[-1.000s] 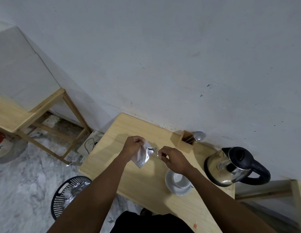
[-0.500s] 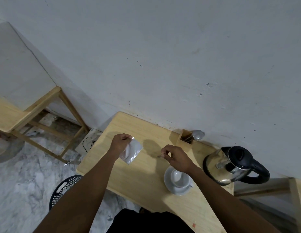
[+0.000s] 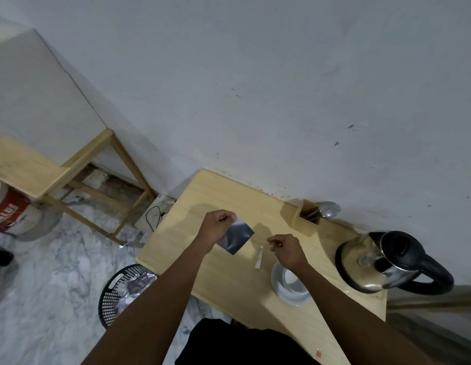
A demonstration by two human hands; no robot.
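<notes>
While hanging over wooden table (image 3: 242,285), pinched by its top corner: silver foil sachet (image 3: 238,238), below and right of left hand (image 3: 218,227) thumb and fingers. Curled, seemingly empty: right hand (image 3: 284,250), apart from sachet. Just beside its fingertips, on tabletop: torn white strip (image 3: 259,258). Near right wrist: white cup (image 3: 291,277) on saucer (image 3: 292,296).

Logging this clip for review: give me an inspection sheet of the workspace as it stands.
Surface: wooden table, against the wall.
Job's things: foil sachet above the table; torn strip between it and the cup on its saucer.
Clutter: kettle; cutlery holder.
Grips: left hand pinches the sachet; right hand curled, nothing seen in it.
Cables: black cable on the floor.
Surroundings: black basket, second table, marble floor.
</notes>
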